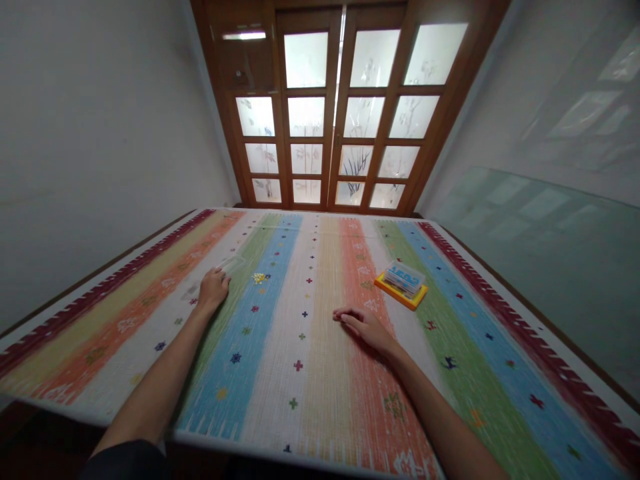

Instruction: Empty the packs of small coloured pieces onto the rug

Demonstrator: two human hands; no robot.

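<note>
My left hand (pixel 214 289) rests on the striped cloth with its fingers curled down. A clear, plastic-looking piece (pixel 233 262) shows at its fingertips, and the fingers seem closed on its edge. Just right of that hand lies a small heap of yellow pieces (pixel 259 278), too small to tell apart. My right hand (pixel 364 325) is over the middle of the table, thumb and fingers pressed together; whatever may be between them is hidden. Beyond it, to the right, sits a yellow-orange tray (pixel 414 304) with a clear box (pixel 404 276) on it, marked with blue lettering.
A striped, patterned tablecloth (pixel 280 373) covers the large table. Walls stand close on both sides, with a glass panel (pixel 540 247) leaning at the right. Wood-framed doors with frosted panes (pixel 306 120) close off the far end.
</note>
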